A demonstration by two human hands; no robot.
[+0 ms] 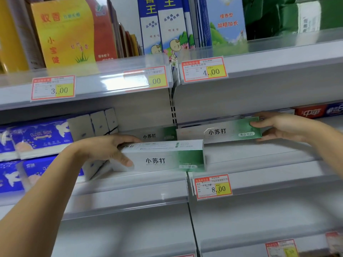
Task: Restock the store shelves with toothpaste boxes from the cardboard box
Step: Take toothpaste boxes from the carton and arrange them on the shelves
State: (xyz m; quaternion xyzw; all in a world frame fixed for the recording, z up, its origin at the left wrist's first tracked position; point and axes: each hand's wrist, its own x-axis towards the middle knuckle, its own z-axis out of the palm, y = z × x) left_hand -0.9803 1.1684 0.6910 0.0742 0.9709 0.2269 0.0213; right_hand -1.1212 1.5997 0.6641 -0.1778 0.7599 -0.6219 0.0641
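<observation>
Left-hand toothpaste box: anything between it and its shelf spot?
Nothing visible at the front of the shelf. The left hand grips its box there; a second toothpaste box lies just behind it, tissue packs to the left.

The middle shelf (259,154) in front of me carries blue tissue packs (40,138) stacked at its left, a white-and-green toothpaste box (154,135) lying lengthwise at the back, and a red toothpaste box (311,112) far right.
</observation>
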